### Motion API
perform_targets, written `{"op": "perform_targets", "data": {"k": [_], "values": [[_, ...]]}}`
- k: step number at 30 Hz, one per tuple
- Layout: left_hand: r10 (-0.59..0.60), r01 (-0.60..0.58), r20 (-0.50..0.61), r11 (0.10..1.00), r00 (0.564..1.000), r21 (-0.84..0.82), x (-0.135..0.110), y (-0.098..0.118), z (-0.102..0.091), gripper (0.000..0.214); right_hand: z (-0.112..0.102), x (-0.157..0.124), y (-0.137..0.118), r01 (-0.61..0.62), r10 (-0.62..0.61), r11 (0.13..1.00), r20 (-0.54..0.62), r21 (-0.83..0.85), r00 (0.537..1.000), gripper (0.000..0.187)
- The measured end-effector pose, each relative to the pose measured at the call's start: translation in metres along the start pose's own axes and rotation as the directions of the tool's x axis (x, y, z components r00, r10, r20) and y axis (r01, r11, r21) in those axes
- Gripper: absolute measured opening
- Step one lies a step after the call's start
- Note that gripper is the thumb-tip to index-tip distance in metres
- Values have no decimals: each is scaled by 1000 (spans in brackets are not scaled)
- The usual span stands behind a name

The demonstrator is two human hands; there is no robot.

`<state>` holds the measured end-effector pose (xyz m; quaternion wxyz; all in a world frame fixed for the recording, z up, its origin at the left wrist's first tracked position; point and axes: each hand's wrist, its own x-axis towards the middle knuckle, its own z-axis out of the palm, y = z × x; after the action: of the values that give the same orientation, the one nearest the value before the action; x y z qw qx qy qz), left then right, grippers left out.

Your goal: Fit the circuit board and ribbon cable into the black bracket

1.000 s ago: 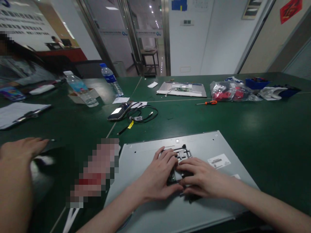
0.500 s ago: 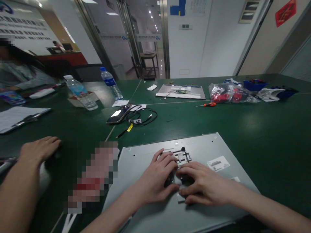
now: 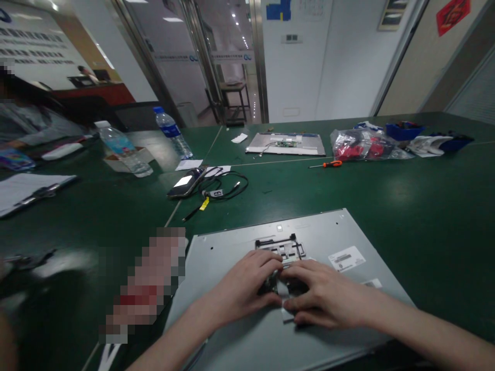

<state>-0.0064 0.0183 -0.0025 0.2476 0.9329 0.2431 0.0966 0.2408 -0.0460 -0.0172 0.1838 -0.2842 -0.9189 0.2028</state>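
Observation:
A flat grey display panel lies on the table in front of me, its metal back facing up. At its middle is a black bracket frame. My left hand rests just below the bracket, fingers curled over a dark part, perhaps a circuit board, that is mostly covered. Facing it, my right hand is bent with thumb and fingertips at a pale flat ribbon cable. What exactly lies between the fingers of either hand is hidden.
An orange-handled screwdriver, another panel and a plastic bag with red items lie farther back. A phone-like device, a coiled black cable and bottles stand or lie left. A co-worker's blurred arm is at lower left.
My left fingers have drawn down off the bracket and curled more, uncovering its left corner. My right hand stays nearly still. The co-worker's hand at left has pulled back almost out of view.

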Motion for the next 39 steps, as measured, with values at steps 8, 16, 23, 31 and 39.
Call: {"op": "perform_targets", "data": {"k": [8,16,23,31,39], "values": [[14,-14,-2,1000,1000,18,-1,2,-2,43,-2,-1,4,7,-11,1000,-160,-31,987,18],[-16,15,21,999,1000,34,2,7,-5,41,1,2,8,27,-35,998,-133,-60,990,18],[-12,10,26,998,1000,64,1,6,-2,42,2,2,6,33,-42,995,-100,-97,994,18],[-16,15,12,997,1000,73,2,6,-2,44,8,0,8,16,-26,995,-99,-100,995,21],[-38,39,-23,998,999,52,3,12,-3,30,7,0,5,-15,12,999,-81,-39,997,21]]}}
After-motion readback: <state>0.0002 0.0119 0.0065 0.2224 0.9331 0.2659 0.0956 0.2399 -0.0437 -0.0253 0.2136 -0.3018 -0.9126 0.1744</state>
